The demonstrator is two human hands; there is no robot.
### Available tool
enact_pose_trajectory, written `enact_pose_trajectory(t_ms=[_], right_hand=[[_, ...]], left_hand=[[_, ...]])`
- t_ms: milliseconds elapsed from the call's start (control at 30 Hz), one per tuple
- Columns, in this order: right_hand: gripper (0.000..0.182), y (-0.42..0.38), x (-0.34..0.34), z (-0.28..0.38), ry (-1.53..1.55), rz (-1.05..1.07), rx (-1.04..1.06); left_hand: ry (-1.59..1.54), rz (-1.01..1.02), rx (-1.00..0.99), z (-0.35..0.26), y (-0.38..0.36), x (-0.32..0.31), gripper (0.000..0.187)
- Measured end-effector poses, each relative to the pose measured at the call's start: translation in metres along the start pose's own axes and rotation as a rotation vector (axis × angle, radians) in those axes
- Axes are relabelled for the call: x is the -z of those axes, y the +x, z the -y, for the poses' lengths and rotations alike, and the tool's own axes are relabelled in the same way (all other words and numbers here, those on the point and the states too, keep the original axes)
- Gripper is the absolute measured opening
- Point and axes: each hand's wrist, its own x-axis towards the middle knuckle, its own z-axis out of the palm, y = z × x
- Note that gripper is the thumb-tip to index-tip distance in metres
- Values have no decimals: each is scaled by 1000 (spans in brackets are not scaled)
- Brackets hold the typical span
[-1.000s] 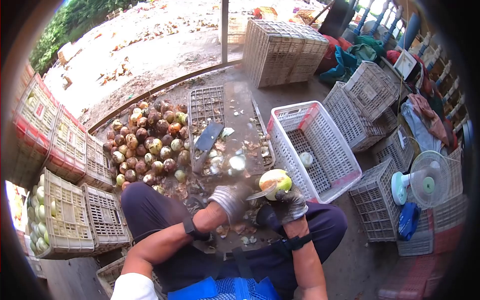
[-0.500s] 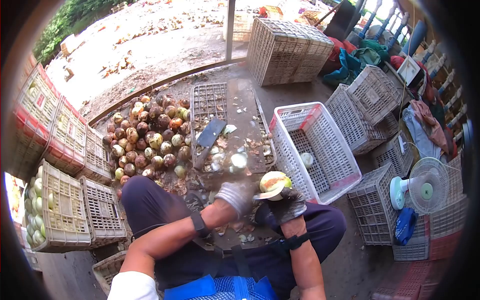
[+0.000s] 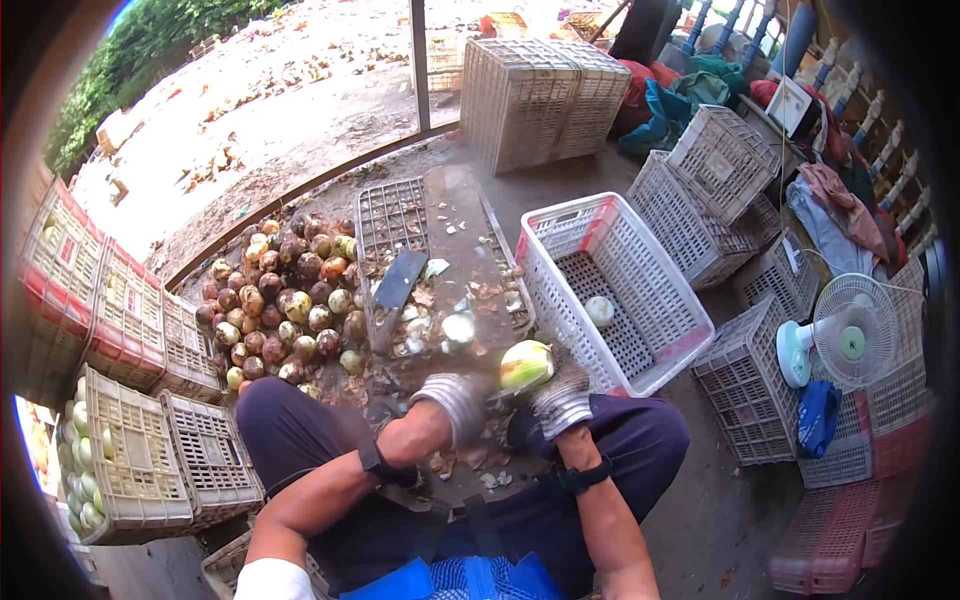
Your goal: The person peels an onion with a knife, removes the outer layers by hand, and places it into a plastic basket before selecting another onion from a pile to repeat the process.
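My right hand (image 3: 560,402), in a grey glove, holds a round, partly peeled yellow-green fruit (image 3: 526,364) above my lap. My left hand (image 3: 455,402), also gloved, is closed around a knife (image 3: 500,394), whose blade is mostly hidden under the fruit. Both hands are close together over a dark board (image 3: 470,250) strewn with peel scraps. A cleaver (image 3: 395,285) lies on that board just beyond my hands. A heap of brown unpeeled fruit (image 3: 285,300) lies on the ground to the left.
A white and red crate (image 3: 570,230) at the right front holds one peeled fruit (image 3: 598,311). Stacked crates (image 3: 140,440) with peeled fruit stand at the left. Empty crates (image 3: 720,160) and a small fan (image 3: 845,340) are at the right.
The fruit has turned in my right hand and sits slightly lower and further left. The knife blade, plainly seen against the fruit before, is now mostly hidden. My view has shifted a little.
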Motion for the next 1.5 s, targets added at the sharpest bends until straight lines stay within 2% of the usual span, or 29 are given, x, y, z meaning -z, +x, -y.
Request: enact_pose_trajectory(t_ms=[67, 167, 267, 333, 400, 467, 533, 600, 667, 767, 967, 1067, 1167, 1267, 1367, 1500], right_hand=[[44, -7, 1, 16, -356, -70, 76], [44, -6, -1, 28, -370, -2, 143], [38, -7, 2, 36, -463, 18, 174], [69, -3, 4, 24, -320, 81, -15], [84, 1, 6, 14, -268, 100, -107], [82, 0, 8, 4, -291, 70, -104], [77, 2, 12, -9, -287, 32, -106], [69, 1, 15, -10, -58, 25, -180], [62, -3, 19, 1, 383, 57, -319], [51, -8, 17, -17, 557, 122, -277], [47, -11, 27, -4, 905, 197, -441], [47, -13, 30, 1, 985, 127, -420], [47, -8, 37, -19, 1082, 201, -515], [48, -11, 31, -20, 1276, 239, -592], [52, -13, 31, -26, 1245, 204, -576], [56, -15, 29, -2, 1375, 290, -593]], left_hand=[[-14, -15, -55, 10, 7, -11, 30], [-37, -86, -87, 4, 6, -6, 33], [-5, 52, 59, 13, 14, -18, 32], [21, 88, 105, 1, 4, -3, 31], [27, 50, 121, -3, -1, 1, 30], [16, -64, 104, -3, -4, -3, 32], [39, -16, 115, -6, -10, 4, 33], [58, 2, 121, -7, -15, 8, 35], [71, -12, 122, -8, -17, 8, 37], [93, 65, 154, -12, -17, 15, 34], [68, -57, 61, 7, -11, -7, 29], [61, -175, 55, 9, -15, -8, 28], [55, -206, 60, 11, -15, -11, 28], [161, -131, 70, 2, -19, 4, 28], [99, -300, -27, 14, -15, -11, 19], [129, -244, -11, 10, -16, -5, 26]])
